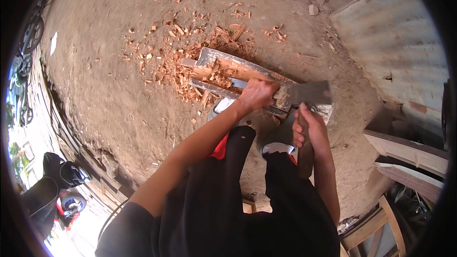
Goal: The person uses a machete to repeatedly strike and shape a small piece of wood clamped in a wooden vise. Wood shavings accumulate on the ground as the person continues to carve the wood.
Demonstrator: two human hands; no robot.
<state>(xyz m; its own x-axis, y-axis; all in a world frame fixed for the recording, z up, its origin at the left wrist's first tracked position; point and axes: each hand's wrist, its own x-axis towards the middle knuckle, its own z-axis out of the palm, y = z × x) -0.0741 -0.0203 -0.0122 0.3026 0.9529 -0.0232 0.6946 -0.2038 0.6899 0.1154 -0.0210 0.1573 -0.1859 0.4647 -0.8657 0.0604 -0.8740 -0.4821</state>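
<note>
My left hand (257,95) is closed around a chisel (237,83); its grey blade points left into a trough cut in a wooden block (247,70). Curled shavings lie in that trough. In my right hand (312,131) is the handle of a wooden mallet (312,93). The mallet's dark, blocky head is at the butt end of the chisel, just right of my left hand; whether the two touch I cannot tell. The block lies on the ground in front of my knees, its left end pointing away from me.
Wood chips and shavings (178,69) are strewn over the dirt floor (114,33). A corrugated metal sheet (395,43) stands at the right, with wooden boards (409,150) and a wooden frame (366,231) nearer me. Another person's leg (40,200) and parked wheeled vehicles (31,35) show at the left.
</note>
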